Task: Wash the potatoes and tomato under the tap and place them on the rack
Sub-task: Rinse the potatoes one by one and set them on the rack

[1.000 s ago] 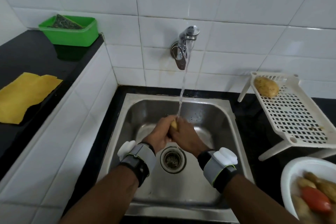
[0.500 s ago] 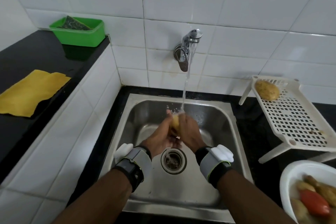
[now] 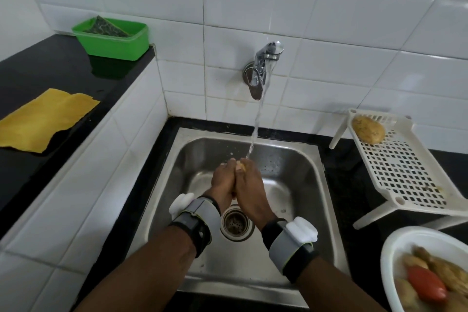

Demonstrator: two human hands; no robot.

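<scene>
Left hand (image 3: 224, 180) and right hand (image 3: 249, 185) pressing together around a small potato (image 3: 239, 166), grip of both closed on it, water from the tap (image 3: 263, 68) falling on them over the sink (image 3: 311, 185), another potato (image 3: 368, 129) lying on the white rack (image 3: 405, 172), tomato (image 3: 426, 285) waiting in the bowl (image 3: 390, 261) at right.

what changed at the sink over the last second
Little: both hands, left and right, stay clasped round the same yellowish potato under the tap's stream, rubbing it, so less of it shows now. The washed brown potato on the white plastic rack and the white bowl are unchanged.
</scene>
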